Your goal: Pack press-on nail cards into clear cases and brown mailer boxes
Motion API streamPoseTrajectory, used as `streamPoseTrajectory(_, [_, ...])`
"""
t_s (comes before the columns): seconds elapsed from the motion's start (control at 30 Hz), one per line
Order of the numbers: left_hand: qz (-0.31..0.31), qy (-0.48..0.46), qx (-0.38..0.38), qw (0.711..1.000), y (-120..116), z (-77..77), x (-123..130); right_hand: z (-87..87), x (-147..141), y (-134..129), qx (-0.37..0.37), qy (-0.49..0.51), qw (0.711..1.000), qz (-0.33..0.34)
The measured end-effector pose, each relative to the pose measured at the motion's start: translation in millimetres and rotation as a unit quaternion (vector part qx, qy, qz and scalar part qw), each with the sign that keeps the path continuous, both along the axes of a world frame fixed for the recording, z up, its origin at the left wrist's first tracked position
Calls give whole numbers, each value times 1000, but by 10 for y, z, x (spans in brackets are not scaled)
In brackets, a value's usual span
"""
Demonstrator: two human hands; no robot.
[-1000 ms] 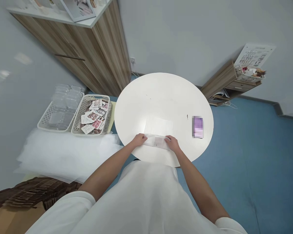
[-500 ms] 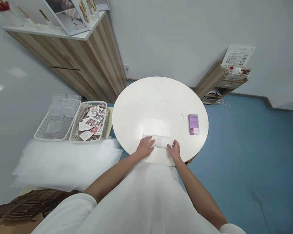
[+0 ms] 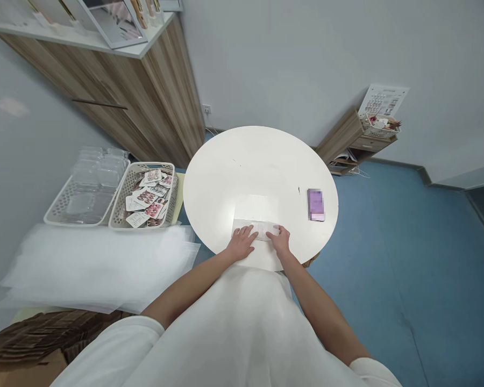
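A thin, translucent white packing sheet (image 3: pixel 255 207) lies on the round white table (image 3: pixel 262 156) by its near edge. Its near part is folded over into a flat strip (image 3: pixel 261 230); whatever is inside barely shows through. My left hand (image 3: pixel 242 243) rests palm down on the left part of this strip, fingers spread. At the strip's right end, my right hand (image 3: pixel 280 239) has its thumb and fingers closed on the sheet. To the right on the table lies a purple pack (image 3: pixel 316 205), its print blurred.
Left of the table stand a white basket (image 3: pixel 171 188) of printed nail cards and another basket (image 3: pixel 52 212) with clear plastic boxes. A stack of white sheets (image 3: pixel 92 266) lies nearer, above brown cardboard (image 3: pixel 32 341). A wooden cabinet (image 3: pixel 161 91) and a small shelf (image 3: pixel 347 134) stand behind.
My right hand has moved in over the strip's right end and closed on it. My left hand stays on the left part, fingers more spread. The camera view has shifted slightly.
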State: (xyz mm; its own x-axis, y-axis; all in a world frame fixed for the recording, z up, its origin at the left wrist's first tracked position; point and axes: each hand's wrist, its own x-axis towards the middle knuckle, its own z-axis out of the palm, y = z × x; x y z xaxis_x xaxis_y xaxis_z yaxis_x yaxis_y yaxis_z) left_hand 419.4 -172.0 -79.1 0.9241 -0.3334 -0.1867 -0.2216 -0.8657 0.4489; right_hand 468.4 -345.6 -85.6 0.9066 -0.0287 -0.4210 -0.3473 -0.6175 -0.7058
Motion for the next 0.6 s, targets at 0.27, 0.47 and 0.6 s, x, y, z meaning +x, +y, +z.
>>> streamPoseTrajectory(0.27, [4,-1,13,1000,1,4,-10,-6,-61,135,52,47,988,-138])
streamPoseTrajectory(0.47, [9,24,-8,1000,9,27,8,21,135,54,79,62,990,-101])
streamPoseTrajectory(0.6, [6,27,-5,1000,15,33,22,69,177,143,101,52,993,-42])
